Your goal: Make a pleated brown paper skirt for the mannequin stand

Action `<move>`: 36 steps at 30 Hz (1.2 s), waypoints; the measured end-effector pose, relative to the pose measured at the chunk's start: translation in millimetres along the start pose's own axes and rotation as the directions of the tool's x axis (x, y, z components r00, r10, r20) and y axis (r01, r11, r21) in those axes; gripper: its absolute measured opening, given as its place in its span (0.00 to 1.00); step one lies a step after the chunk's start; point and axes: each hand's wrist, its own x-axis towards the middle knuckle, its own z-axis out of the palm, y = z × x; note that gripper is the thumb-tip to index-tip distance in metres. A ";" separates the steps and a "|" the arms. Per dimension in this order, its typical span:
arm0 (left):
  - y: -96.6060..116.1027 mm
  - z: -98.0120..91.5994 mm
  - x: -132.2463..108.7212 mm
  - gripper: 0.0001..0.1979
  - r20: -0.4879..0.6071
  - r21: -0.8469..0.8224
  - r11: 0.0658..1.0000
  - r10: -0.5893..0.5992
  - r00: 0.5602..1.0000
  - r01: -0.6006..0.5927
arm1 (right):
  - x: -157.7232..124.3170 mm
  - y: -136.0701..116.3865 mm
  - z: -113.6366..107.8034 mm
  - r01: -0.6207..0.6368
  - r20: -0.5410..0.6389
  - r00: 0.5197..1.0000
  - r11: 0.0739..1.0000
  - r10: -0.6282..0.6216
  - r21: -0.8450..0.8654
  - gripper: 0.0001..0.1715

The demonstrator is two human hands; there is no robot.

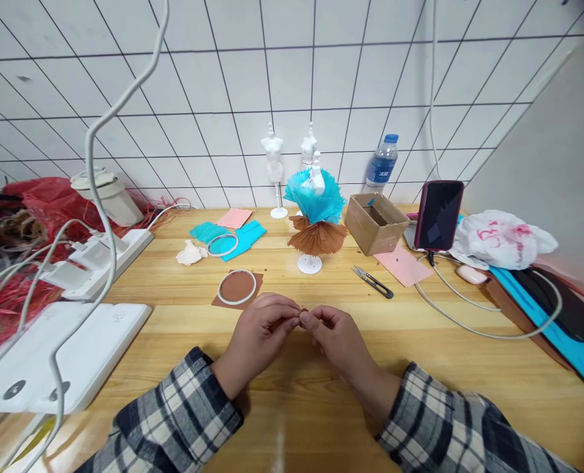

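My left hand (267, 328) and my right hand (336, 335) meet at the fingertips over the middle of the wooden table (282, 407). Both are closed in a pinch on a tiny brown piece (303, 311), mostly hidden by the fingers. Beyond my left hand, a white ring (219, 289) lies on a brown sheet (238, 287). Behind my hands stands a small white mannequin (316, 176) dressed in pleated turquoise (316, 200) over pleated brown (320, 238). Black-handled thread snips (373, 282) lie beyond my right hand.
Turquoise pieces (246, 239) with another ring (223, 246) lie back left. Behind are a bare mannequin (274, 161), cardboard box (378, 223) and bottle (381, 163). A phone (438, 215) stands right. A power strip (102, 263), white box (104, 328) and hanging cable (90, 144) occupy the left.
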 end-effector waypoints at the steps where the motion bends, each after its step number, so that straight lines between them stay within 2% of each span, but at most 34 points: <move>1: -0.2 -0.2 0.2 0.05 0.000 -0.018 1.000 -0.013 1.000 0.013 | -0.2 0.5 -0.1 -0.005 0.001 1.000 1.000 0.005 0.015 0.25; 5: 1.2 2.0 -0.2 0.07 0.036 -0.165 0.972 -0.161 0.986 0.165 | 0.3 2.1 -0.4 -0.008 0.004 1.000 0.999 0.008 0.032 0.26; 9: 1.7 4.6 -0.4 0.09 0.077 -0.293 0.895 -0.328 0.942 0.336 | 1.7 2.2 -1.9 0.012 0.026 1.000 0.999 -0.013 0.033 0.24; 13: -1.4 4.0 1.0 0.09 -0.002 -0.288 0.895 -0.356 0.935 0.340 | 2.5 -0.7 -4.3 -0.024 0.085 0.996 0.987 0.010 0.161 0.23; 16: -3.3 -1.2 1.6 0.09 -0.022 -0.179 0.955 -0.245 0.969 0.237 | 3.9 -3.3 -7.2 -0.084 0.105 0.993 0.971 0.062 0.222 0.23; 18: -3.8 -8.3 1.2 0.08 0.030 -0.036 0.998 -0.059 0.998 0.060 | 6.1 -4.1 -10.9 -0.119 0.118 0.989 0.965 0.094 0.235 0.21; 19: -4.0 -12.6 0.8 0.08 0.084 0.044 0.998 0.045 0.995 -0.049 | 7.6 -4.2 -13.4 -0.129 0.133 0.986 0.966 0.101 0.224 0.20; 20: -4.2 -17.2 0.4 0.09 0.156 0.115 0.981 0.136 0.978 -0.155 | 9.3 -4.2 -16.4 -0.133 0.164 0.981 0.972 0.102 0.193 0.20; 22: -4.1 -25.6 0.1 0.12 0.296 0.216 0.930 0.229 0.927 -0.298 | 13.3 -4.3 -23.2 -0.119 0.233 0.968 0.990 0.098 0.075 0.17; 24: -3.0 -30.5 0.9 0.14 0.406 0.257 0.900 0.231 0.884 -0.353 | 17.0 -4.9 -30.1 -0.050 0.271 0.960 0.995 0.073 -0.091 0.14; 26: -0.6 -30.1 2.3 0.14 0.481 0.261 0.888 0.220 0.849 -0.378 | 19.4 -6.1 -35.5 0.107 0.269 0.962 0.961 -0.036 -0.254 0.09; 28: 2.1 -24.8 3.5 0.14 0.529 0.252 0.875 0.232 0.816 -0.413 | 19.6 -7.4 -38.5 0.312 0.307 0.932 0.864 -0.196 -0.396 0.04; 31: 3.9 -12.9 3.4 0.13 0.589 0.267 0.840 0.246 0.770 -0.472 | 14.9 -9.1 -38.8 0.531 0.414 0.845 0.619 -0.337 -0.579 0.09; 33: 3.2 -6.1 2.5 0.11 0.595 0.327 0.820 0.207 0.777 -0.469 | 9.3 -10.3 -36.7 0.589 0.459 0.806 0.426 -0.374 -0.687 0.08; 36: 2.0 0.6 1.3 0.09 0.565 0.429 0.805 0.115 0.817 -0.410 | -0.2 -11.9 -30.8 0.602 0.497 0.763 0.173 -0.414 -0.780 0.10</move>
